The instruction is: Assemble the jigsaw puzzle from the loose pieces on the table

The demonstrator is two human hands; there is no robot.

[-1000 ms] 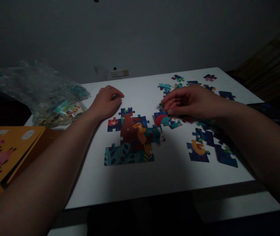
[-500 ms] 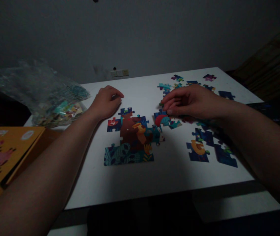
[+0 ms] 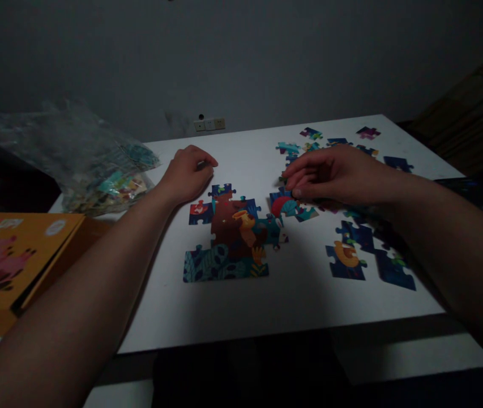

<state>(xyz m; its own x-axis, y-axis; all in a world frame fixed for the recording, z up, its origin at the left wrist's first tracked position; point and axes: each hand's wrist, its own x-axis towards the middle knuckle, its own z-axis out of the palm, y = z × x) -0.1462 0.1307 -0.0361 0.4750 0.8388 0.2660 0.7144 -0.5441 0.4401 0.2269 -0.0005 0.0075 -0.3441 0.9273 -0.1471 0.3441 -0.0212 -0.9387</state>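
The fingertips [image 3: 293, 182] of the right hand [image 3: 334, 174] are bunched together and press down on a small cluster of joined puzzle pieces [image 3: 291, 207], red and teal on dark blue, which lies flat on the white table [image 3: 241, 306]. The light is dim, and I cannot tell whether the fingers pinch a piece or only rest on the cluster's far edge. The right forearm runs from the near right corner across several loose pieces.

The left hand [image 3: 188, 173] lies knuckles up on the table, its fingers curled loosely inward with nothing visible in them. It touches the far left edge of the assembled puzzle section [image 3: 233, 235], a patch of brown, blue, orange and leafy teal in the middle of the table. The small cluster sits just right of this section, close to it or touching it at one corner.

Right of the cluster lie loose puzzle pieces, among them a dark blue piece with an orange shape [image 3: 346, 258] near the front edge and a purple piece [image 3: 367, 132] at the far right. At the far left sits a clear plastic bag of pieces [image 3: 84, 164], and nearer, an orange box [image 3: 9, 266] at the table's left edge. A wall socket [image 3: 210, 123] shows beyond the far edge of the table.
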